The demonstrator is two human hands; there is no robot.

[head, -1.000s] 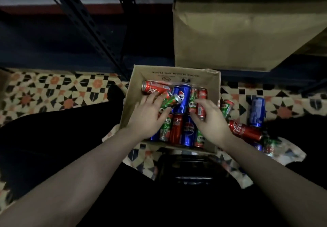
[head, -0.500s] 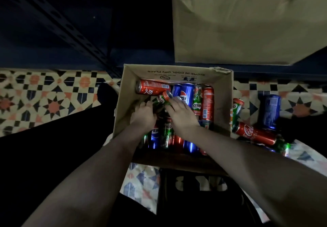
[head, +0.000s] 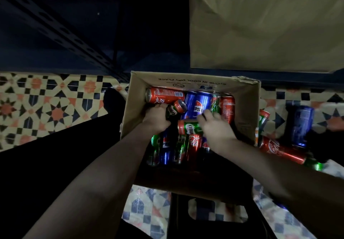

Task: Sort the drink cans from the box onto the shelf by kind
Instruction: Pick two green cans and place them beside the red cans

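Two hands in box [head: 247, 108]; green can [head: 188, 127] lying crosswise.

box [head: 247, 106]: mixed cans | left hand [head: 155, 119]: grips green can [head: 174, 109] | right hand [head: 216, 128]: on cans

Head view looks steeply down, close over the box [head: 245, 97] on the floor.

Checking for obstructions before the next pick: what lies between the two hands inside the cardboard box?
In the head view, a green-and-red Milo can lies on its side between the left hand and right hand, atop upright cans in the cardboard box.
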